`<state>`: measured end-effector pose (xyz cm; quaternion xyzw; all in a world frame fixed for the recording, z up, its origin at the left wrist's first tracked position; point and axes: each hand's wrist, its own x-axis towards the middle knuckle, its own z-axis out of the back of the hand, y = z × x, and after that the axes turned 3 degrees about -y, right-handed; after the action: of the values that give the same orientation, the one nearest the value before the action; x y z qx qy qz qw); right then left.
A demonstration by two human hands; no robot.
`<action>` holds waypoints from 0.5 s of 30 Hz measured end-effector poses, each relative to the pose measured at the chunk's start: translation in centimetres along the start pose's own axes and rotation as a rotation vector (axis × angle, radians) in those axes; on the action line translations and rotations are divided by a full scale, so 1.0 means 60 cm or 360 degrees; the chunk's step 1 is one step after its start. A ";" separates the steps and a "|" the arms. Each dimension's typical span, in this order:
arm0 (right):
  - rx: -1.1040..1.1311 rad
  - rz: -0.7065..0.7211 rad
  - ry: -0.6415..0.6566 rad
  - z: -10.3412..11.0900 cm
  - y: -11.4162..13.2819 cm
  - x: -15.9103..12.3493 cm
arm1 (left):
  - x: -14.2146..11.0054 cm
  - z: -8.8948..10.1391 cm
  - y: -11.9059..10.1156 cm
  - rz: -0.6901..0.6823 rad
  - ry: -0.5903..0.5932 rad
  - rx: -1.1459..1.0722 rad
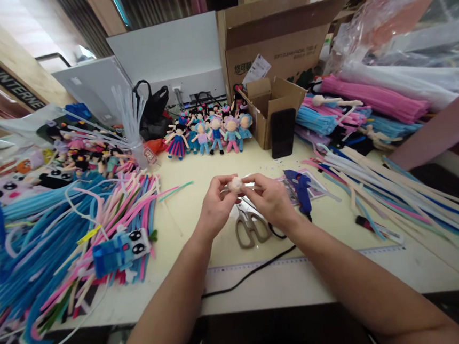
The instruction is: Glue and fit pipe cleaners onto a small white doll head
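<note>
Both my hands meet over the middle of the table, gripping a small round ball of cream pipe cleaner [236, 185] between them. My left hand [218, 202] pinches it from the left with thumb and fingers. On the other side, the fingertips of my right hand [270, 198] press against it. Just below my hands lies a pair of scissors [245, 232] with grey-brown handles, its blades partly hidden. A blue glue gun [301, 192] rests to the right of my right hand, its black cord [254, 269] looping toward the table's front.
Pipe cleaners in many colours [51, 252] heap up on the left, with more strands [396, 195] on the right. Several small dolls [216, 133] stand at the back beside a small cardboard box [260, 118] and a phone [283, 133]. A ruler [341, 254] lies near the front.
</note>
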<state>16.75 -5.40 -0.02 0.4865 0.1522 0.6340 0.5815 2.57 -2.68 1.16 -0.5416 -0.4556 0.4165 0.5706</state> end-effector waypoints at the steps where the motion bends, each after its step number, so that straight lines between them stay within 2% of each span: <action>1: -0.0005 0.0000 0.0003 -0.001 0.000 -0.001 | 0.000 0.000 -0.001 0.0009 -0.0008 0.0001; 9: -0.0067 0.0010 0.0020 -0.003 0.006 -0.005 | 0.003 0.000 0.001 0.0001 -0.0125 0.0016; 15: -0.0114 0.0032 0.0022 -0.003 0.010 -0.007 | 0.006 0.001 0.003 -0.0002 -0.0136 0.0009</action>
<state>16.18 -5.86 0.15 0.4624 0.1285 0.6483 0.5911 2.59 -2.32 1.02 -0.5214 -0.4787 0.4401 0.5525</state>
